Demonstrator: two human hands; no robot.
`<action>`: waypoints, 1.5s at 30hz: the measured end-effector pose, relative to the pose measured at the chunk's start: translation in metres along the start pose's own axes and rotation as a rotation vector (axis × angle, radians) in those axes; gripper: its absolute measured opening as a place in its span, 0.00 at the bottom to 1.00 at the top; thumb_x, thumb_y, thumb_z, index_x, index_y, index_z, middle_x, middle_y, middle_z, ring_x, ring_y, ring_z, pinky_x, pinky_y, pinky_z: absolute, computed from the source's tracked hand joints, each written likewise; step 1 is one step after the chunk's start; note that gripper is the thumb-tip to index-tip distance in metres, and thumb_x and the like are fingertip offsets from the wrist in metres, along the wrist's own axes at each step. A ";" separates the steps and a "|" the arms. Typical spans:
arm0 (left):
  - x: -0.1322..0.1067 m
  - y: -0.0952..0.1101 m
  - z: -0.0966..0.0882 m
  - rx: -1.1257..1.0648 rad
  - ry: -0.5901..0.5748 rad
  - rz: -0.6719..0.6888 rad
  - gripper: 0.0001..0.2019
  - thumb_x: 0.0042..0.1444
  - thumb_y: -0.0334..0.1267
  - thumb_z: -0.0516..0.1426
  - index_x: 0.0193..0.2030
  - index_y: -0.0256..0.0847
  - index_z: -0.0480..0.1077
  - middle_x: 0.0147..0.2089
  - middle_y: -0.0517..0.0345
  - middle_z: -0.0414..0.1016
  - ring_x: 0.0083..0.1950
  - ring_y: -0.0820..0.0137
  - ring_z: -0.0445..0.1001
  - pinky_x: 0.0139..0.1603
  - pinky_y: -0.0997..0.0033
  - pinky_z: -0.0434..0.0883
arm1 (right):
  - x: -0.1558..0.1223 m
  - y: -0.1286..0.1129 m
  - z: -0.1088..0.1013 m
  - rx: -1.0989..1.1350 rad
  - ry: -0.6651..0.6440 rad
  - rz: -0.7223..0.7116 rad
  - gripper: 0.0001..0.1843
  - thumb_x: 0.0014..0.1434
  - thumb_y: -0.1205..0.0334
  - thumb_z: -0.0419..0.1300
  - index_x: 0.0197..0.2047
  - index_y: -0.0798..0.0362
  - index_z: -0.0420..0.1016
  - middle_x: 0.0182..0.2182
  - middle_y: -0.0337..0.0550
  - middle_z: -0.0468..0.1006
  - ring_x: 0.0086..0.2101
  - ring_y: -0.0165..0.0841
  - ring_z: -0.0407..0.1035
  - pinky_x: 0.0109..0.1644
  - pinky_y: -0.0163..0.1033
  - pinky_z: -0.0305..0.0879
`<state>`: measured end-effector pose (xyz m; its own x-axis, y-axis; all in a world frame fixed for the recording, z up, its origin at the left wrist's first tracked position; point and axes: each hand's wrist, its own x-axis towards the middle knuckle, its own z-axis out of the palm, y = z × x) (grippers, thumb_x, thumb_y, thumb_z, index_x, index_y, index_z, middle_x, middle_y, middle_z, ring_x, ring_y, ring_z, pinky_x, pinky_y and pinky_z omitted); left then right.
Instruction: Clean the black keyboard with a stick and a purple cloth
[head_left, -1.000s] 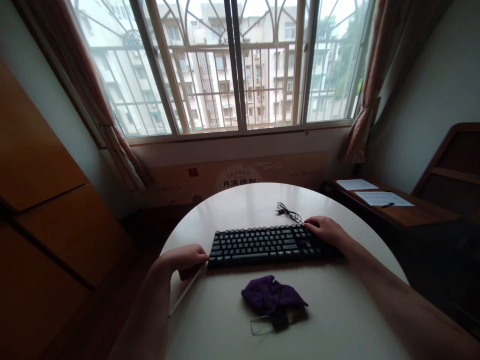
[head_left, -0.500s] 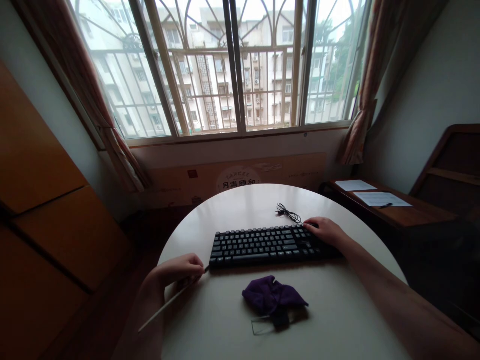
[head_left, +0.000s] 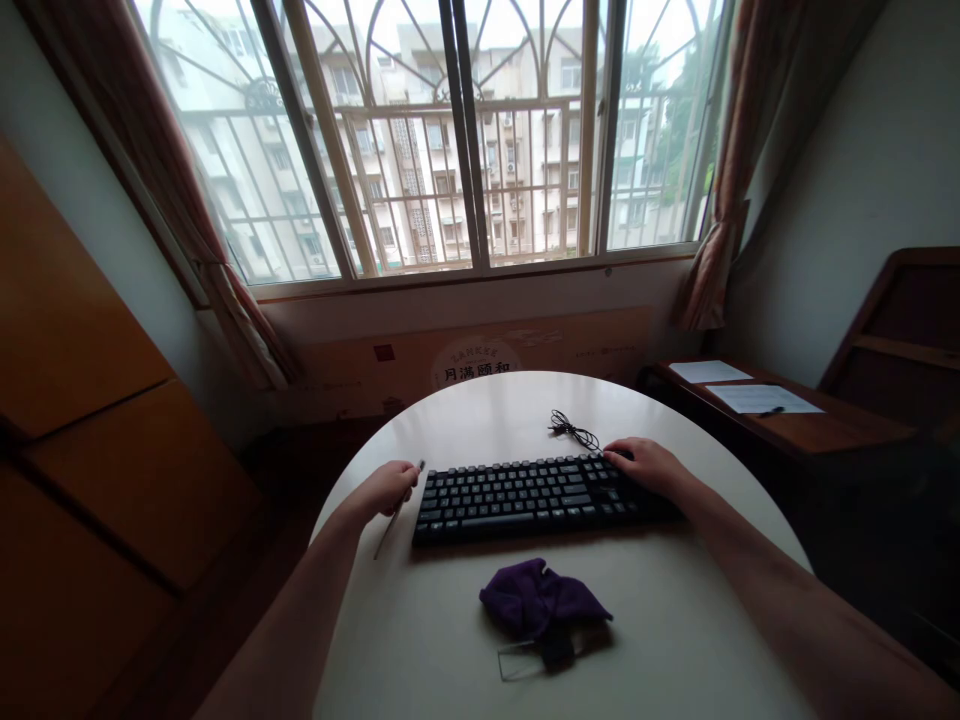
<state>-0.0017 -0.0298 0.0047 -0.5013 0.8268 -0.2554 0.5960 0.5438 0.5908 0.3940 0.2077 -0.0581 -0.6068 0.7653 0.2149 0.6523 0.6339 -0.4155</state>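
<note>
Seemingly we're tending the keyboard [head_left: 510, 497] on the table [head_left: 420, 640] along its left edge, left hand [head_left: 391, 487] pinching a stick [head_left: 385, 537], right hand [head_left: 649, 466] over the far right corner, grip unclear; next pass needs steadiness.

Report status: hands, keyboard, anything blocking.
Left hand gripping thin stick, left of keyboard. Right hand on keyboard's right end, partly blocking it. Purple cloth nearer, off keyboard.

Printed cardboard panel [head_left: 551, 345]: arched "ZANKEE" above larger characters "月满颐和"; smaller print illegible. Computer keyboard [head_left: 510, 500]: key legends too small. Paper sheet [head_left: 757, 398], right: lines unreadable.
</note>
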 end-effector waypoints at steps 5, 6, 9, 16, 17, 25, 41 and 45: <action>0.016 0.010 0.007 0.110 0.049 0.059 0.12 0.53 0.45 0.47 0.24 0.41 0.62 0.22 0.58 0.66 0.22 0.70 0.64 0.22 0.73 0.60 | 0.000 0.000 0.000 0.012 -0.005 -0.009 0.20 0.61 0.46 0.51 0.46 0.44 0.78 0.46 0.39 0.77 0.46 0.36 0.70 0.52 0.38 0.64; 0.016 0.010 0.008 0.117 0.054 0.073 0.13 0.53 0.44 0.47 0.24 0.40 0.63 0.24 0.56 0.69 0.25 0.68 0.67 0.25 0.72 0.63 | 0.000 0.001 -0.001 0.015 -0.006 -0.012 0.20 0.61 0.46 0.51 0.46 0.44 0.78 0.46 0.39 0.77 0.46 0.36 0.70 0.52 0.38 0.64; 0.012 0.009 0.010 0.135 0.058 0.108 0.14 0.53 0.44 0.47 0.25 0.40 0.66 0.30 0.52 0.74 0.34 0.64 0.71 0.33 0.71 0.66 | 0.001 0.001 -0.001 0.022 -0.008 -0.021 0.21 0.61 0.46 0.51 0.46 0.45 0.78 0.46 0.40 0.77 0.46 0.37 0.70 0.52 0.38 0.64; 0.006 -0.002 0.009 0.188 0.035 0.153 0.18 0.54 0.48 0.47 0.30 0.38 0.72 0.37 0.49 0.78 0.39 0.60 0.74 0.41 0.67 0.67 | 0.002 0.002 0.000 0.022 -0.011 -0.010 0.20 0.60 0.46 0.52 0.46 0.45 0.79 0.46 0.41 0.77 0.46 0.37 0.70 0.53 0.39 0.64; 0.005 -0.003 0.008 0.191 0.028 0.154 0.18 0.54 0.49 0.47 0.31 0.38 0.72 0.37 0.49 0.78 0.39 0.60 0.74 0.41 0.67 0.67 | 0.002 0.002 0.000 0.022 -0.013 -0.011 0.20 0.60 0.46 0.52 0.46 0.45 0.78 0.46 0.41 0.77 0.46 0.37 0.70 0.52 0.39 0.64; -0.018 0.000 0.010 0.264 0.028 0.151 0.18 0.55 0.47 0.46 0.32 0.39 0.73 0.41 0.47 0.79 0.43 0.59 0.74 0.45 0.67 0.67 | 0.002 0.003 0.001 0.018 -0.009 -0.021 0.20 0.61 0.46 0.51 0.47 0.45 0.78 0.47 0.41 0.77 0.48 0.37 0.70 0.53 0.38 0.64; -0.096 -0.005 0.033 0.404 0.067 0.076 0.20 0.59 0.49 0.45 0.32 0.41 0.74 0.39 0.46 0.79 0.40 0.56 0.75 0.37 0.65 0.64 | 0.003 0.005 0.003 0.025 0.003 0.003 0.20 0.60 0.45 0.52 0.46 0.44 0.79 0.47 0.40 0.77 0.47 0.38 0.70 0.52 0.40 0.64; -0.115 -0.007 0.030 0.429 -0.009 0.039 0.18 0.58 0.47 0.46 0.34 0.42 0.75 0.40 0.46 0.79 0.40 0.56 0.75 0.37 0.64 0.64 | 0.003 0.005 0.003 0.014 -0.004 0.013 0.20 0.60 0.45 0.51 0.46 0.43 0.78 0.47 0.39 0.77 0.48 0.38 0.70 0.51 0.40 0.64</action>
<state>0.0706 -0.1239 0.0068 -0.4686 0.8482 -0.2470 0.8224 0.5209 0.2288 0.3939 0.2127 -0.0619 -0.6001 0.7729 0.2060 0.6535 0.6223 -0.4309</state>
